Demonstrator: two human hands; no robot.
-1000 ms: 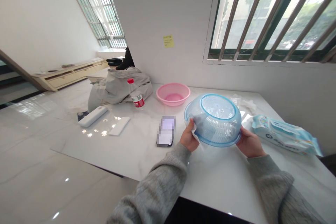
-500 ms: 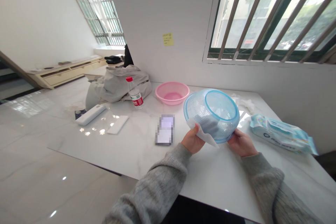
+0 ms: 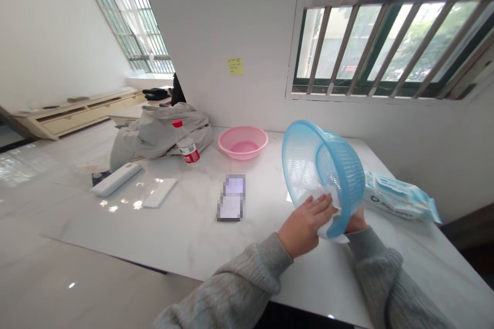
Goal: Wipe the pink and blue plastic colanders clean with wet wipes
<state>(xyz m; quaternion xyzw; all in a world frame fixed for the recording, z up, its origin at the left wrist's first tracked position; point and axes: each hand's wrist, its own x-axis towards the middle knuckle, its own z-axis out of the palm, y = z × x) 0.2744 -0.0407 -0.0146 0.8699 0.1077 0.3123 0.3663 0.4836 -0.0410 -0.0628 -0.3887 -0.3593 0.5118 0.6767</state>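
Note:
A blue see-through plastic basket (image 3: 349,169) is held above the table, tipped on its side with its mouth facing left. My left hand (image 3: 309,223) presses a white wipe (image 3: 328,195) against the lower inside of the basket near the rim; part of the wipe hangs out below the rim. My right hand (image 3: 357,221) grips the basket from the outer right side, its fingers mostly hidden behind the wall. To the right of the basket lies a blue and white pack of wipes (image 3: 401,198).
On the white table (image 3: 185,239) stand a pink basin (image 3: 243,150) and a red-capped bottle (image 3: 188,148). A phone (image 3: 231,198), a white flat object (image 3: 160,193) and a long white case (image 3: 117,180) lie there too. Grey cloth (image 3: 154,131) is bunched at the back left.
The basket has turned from bottom up to its side, mouth now leftward. My left hand with the wipe has moved from its outer edge to the inside. The view has shifted slightly right.

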